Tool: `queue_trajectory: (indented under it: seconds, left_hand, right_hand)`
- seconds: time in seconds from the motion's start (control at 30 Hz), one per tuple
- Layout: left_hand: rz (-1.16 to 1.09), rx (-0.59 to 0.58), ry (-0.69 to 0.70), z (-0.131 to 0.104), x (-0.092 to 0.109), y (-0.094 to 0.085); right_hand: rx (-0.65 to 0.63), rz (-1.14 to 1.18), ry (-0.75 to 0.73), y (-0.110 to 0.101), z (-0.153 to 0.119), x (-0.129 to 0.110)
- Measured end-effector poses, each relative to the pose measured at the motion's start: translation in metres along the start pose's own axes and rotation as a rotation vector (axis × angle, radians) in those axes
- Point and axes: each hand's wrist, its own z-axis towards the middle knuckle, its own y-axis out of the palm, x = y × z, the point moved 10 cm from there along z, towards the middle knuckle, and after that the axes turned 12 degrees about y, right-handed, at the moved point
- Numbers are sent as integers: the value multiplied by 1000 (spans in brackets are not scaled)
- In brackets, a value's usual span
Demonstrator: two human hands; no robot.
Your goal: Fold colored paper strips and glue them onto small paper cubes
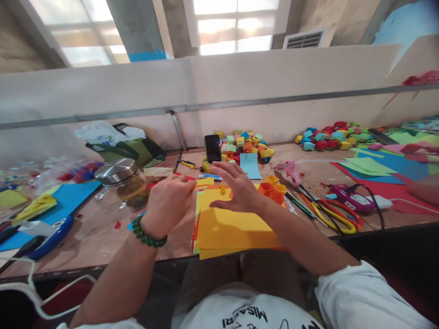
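My left hand [169,201] is closed, with its fingertips pressed together beside a yellow paper strip [205,182]; what it holds, if anything, is hidden. Fingers and thumb spread apart, my right hand [240,187] hovers over a stack of yellow paper sheets [236,230] and holds nothing. A small yellow folded paper piece [222,188] lies between the hands, near the right thumb. Just right of that hand sits a cluster of orange and yellow open paper boxes [272,189]. Sheets of other colours peek out from under the yellow stack.
A phone [213,147] leans upright at the back, near heaped coloured paper cubes [245,144]. At left stands a lidded glass jar [125,183]. Rightward lie a pink glue gun [291,172], scissors [329,219] and a purple device [353,201]. Another person's hand [425,191] shows at the far right.
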Motion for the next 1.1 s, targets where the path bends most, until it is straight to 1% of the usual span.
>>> queue_trajectory:
  seconds: [0.07,0.1,0.17,0.2,0.27,0.3,0.33,0.37,0.43,0.57,0.7,0.77,0.9,1.1]
  left_hand:
    - [88,50,138,-2,34,3]
    - [98,72,205,-5,48,9]
    - [95,65,304,-14,66,29]
    - [79,39,359,-19,74,43]
    - [12,-96,403,-31,80,75]
    - [-45,-144,407,-36,82,86]
    - [-114,-178,400,-41,83,95]
    - [-189,-187,388,-45,83,100]
    - [-320,-153,360,-49,80,101]
    - [-447,-82,291,-53,70,98]
    - [-519,-77,175,-50,57,100]
    - [-532,-94,119,-47,52,103]
    - [-496,-169,44,-43,46,110]
    - [-354,-244,12,-34,40,117]
  right_hand:
    - [-54,-140,-5,1,-10,-8]
    - [-90,-211,0,4,-19,-8]
    - [-185,-328,10,14,-45,0]
    - [-239,-368,17,19,-60,6]
    - [-346,-397,31,30,-93,17]
    - [-384,-388,44,34,-108,21]
    - [-406,-367,62,35,-120,24]
    - [-413,-338,86,35,-129,26]
    - [-383,-265,145,29,-138,30]
    - [-338,-82,286,14,-137,39]
    - [-321,111,479,7,-133,56]
    - [-312,177,561,6,-133,65]
    - [-338,245,721,13,-136,81]
    - [-351,152,887,19,-140,96]
